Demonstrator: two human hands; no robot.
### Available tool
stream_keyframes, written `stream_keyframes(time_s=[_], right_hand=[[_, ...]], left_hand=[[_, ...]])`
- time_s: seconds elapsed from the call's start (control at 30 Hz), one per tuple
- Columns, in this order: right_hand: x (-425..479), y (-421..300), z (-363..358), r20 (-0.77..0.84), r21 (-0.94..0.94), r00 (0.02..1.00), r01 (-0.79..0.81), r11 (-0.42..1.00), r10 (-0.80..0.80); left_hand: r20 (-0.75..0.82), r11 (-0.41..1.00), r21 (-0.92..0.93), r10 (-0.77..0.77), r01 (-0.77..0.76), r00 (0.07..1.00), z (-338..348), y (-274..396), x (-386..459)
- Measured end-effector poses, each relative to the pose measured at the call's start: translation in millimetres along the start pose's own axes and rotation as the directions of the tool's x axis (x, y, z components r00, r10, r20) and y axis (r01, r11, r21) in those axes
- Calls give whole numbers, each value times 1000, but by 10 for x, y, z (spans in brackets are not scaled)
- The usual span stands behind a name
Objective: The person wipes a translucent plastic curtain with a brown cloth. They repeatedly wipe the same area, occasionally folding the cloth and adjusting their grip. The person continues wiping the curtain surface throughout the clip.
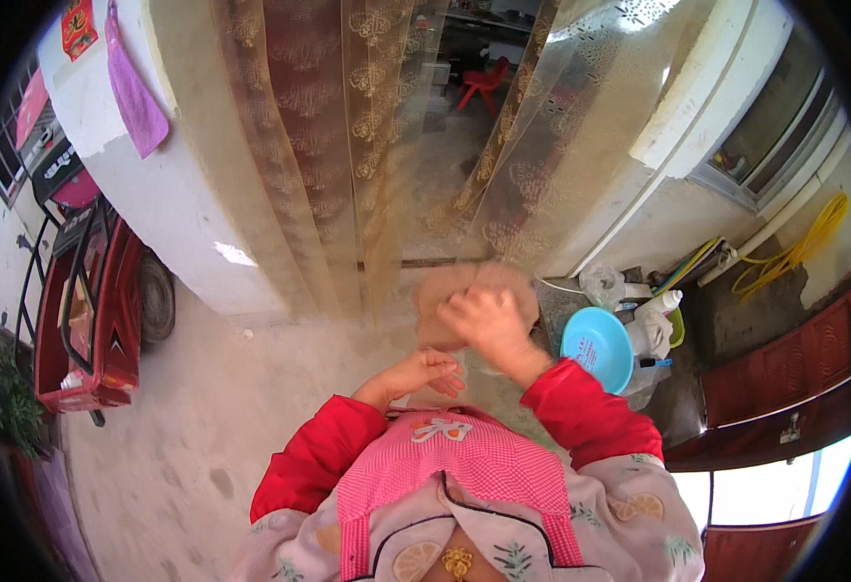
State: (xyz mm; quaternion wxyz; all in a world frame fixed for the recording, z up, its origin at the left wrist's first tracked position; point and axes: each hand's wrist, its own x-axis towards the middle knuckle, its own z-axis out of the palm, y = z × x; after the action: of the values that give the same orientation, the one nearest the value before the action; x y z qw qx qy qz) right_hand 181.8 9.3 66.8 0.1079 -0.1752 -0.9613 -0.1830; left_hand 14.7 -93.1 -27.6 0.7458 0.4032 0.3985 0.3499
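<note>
My right hand is raised in front of me, blurred by motion, with its fingers bent; I cannot make out anything in it. Lower and to its left, my left hand hovers near the pink checked apron, fingers loosely curled and apart, with nothing visible in it. Beneath the right hand a brown mat lies on the ground by the doorway, partly hidden. Sheer brown curtains with gold patterns hang across the doorway ahead, parted toward the right.
A light-blue basin stands at right beside a white bottle and plastic bags. A coiled yellow hose hangs on the wall. At left are a red cargo tricycle and a purple towel. Indoors sits a red chair.
</note>
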Motion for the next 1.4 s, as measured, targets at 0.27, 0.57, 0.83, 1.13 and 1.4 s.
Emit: stream_keyframes(time_s=[0.27,0.57,0.83,1.13,1.4], right_hand=[[-108,-134,92,-89,8,993,-73,997,74],[604,1661,-1053,-477,-398,865,-372,838,157],[463,770,-223,-199,-143,954,-255,956,225],[-471,-1188,398,-3,330,997,-69,941,74],[-369,82,315,-90,24,996,-22,999,25]], left_hand=[[47,996,-28,87,-85,995,-137,-195,-167],[174,993,15,111,-115,978,-28,-118,-347],[59,992,-69,-106,110,993,-273,-358,-540],[-108,989,-31,-144,141,984,-85,-868,-604],[-128,992,-44,-120,115,985,412,-621,-500]])
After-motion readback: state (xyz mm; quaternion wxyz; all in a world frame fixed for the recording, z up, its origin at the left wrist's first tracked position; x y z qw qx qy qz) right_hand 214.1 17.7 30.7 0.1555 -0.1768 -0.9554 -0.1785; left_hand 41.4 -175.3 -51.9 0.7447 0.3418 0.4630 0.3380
